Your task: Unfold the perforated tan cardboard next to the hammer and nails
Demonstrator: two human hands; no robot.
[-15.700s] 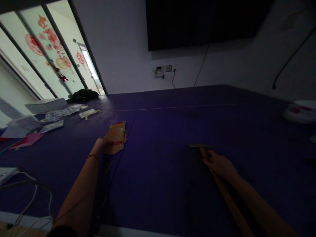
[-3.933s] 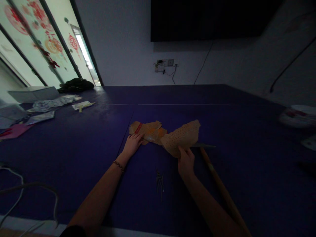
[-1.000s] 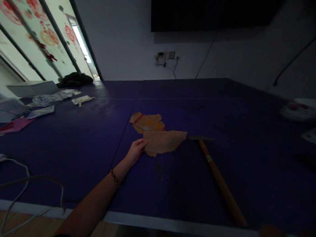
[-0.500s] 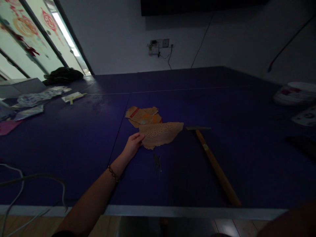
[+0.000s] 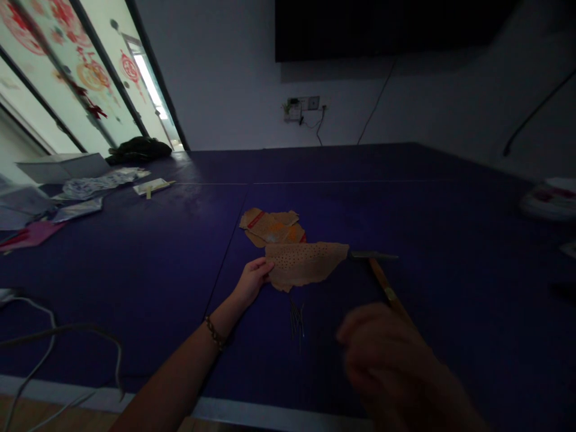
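Note:
My left hand (image 5: 254, 278) pinches the left end of a torn piece of brown cardboard (image 5: 306, 270) dotted with small holes. Beyond it, overlapping its upper edge, lie more torn cardboard scraps (image 5: 270, 227) with red and orange print. Several nails (image 5: 297, 321) rest loosely on the table just in front of the piece. To the right is a hammer (image 5: 380, 276) with a wooden handle, its thin metal head close to the cardboard's right tip. My right hand (image 5: 382, 351) is above the table, hiding the lower handle; its curled fingers are smeared by motion.
The purple-blue table (image 5: 180, 270) runs back to the wall. White cables (image 5: 49, 324) loop at the near left. Papers (image 5: 96, 183) and a dark bundle (image 5: 139, 150) sit at the far left. A white round container (image 5: 549, 201) stands at the right edge.
My right hand has come into view from the lower right and is over the hammer's handle. The view has tilted up slightly. My left hand keeps its hold on the cardboard.

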